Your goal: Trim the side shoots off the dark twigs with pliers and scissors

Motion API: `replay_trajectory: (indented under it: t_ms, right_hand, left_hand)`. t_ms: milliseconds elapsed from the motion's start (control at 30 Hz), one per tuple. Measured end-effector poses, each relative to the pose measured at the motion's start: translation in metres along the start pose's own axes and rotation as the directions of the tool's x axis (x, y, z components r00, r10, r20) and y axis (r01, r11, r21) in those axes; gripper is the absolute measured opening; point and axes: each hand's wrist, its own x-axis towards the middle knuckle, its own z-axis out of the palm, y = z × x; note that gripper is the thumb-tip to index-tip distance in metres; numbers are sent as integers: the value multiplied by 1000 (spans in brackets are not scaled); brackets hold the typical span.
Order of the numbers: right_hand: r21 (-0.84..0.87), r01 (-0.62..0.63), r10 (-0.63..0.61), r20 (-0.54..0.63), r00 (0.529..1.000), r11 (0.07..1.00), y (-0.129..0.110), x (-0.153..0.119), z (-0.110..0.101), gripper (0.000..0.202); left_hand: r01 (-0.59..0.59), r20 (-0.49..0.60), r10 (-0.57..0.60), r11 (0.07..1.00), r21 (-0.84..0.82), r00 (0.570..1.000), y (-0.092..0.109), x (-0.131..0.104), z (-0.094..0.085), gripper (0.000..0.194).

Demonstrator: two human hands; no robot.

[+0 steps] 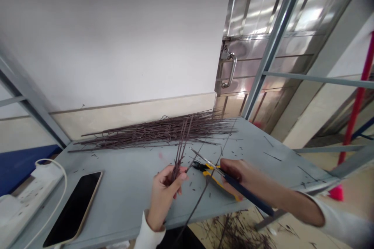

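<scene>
In the head view, my left hand [167, 190] is closed around a small bunch of thin dark brown twigs [179, 155], which stand up from the fist. My right hand [242, 177] grips a tool with a long pointed metal end and dark blue handles [248, 193]; its exact kind is unclear. The metal tip reaches left toward the bunch, close to a single long twig [199, 198] that slants down past the table's front edge. Behind the tool, on the tabletop, lie pliers with black jaws and yellow-edged handles [214, 181], partly hidden by my right hand.
A long pile of twigs [152, 132] lies along the wall on the grey table [131, 186]. At left are a phone [74, 206], a white power strip [32, 190] and a cable. Short offcuts dot the tabletop; more twigs [236, 231] litter the floor. Metal frame posts [271, 46] border the table.
</scene>
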Motion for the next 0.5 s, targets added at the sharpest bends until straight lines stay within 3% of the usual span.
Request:
replay_trajectory:
  t_ms: [133, 267, 400, 500]
  right_hand:
    - [65, -18, 19, -5, 1000, 998, -2, -2, 2, 22]
    - [163, -64, 55, 65, 996, 984, 10, 1, 6, 24]
    - [198, -66, 35, 157, 987, 978, 24, 7, 2, 33]
    - [179, -22, -15, 203, 979, 984, 22, 8, -10, 36]
  left_hand:
    - [-24, -37, 25, 999, 33, 999, -2, 0, -1, 41]
    - [-60, -38, 65, 991, 124, 997, -1, -2, -1, 35]
    - [-183, -19, 199, 928, 323, 980, -1, -6, 4, 24]
    - [-325, 41, 347, 822, 468, 937, -7, -10, 10, 16]
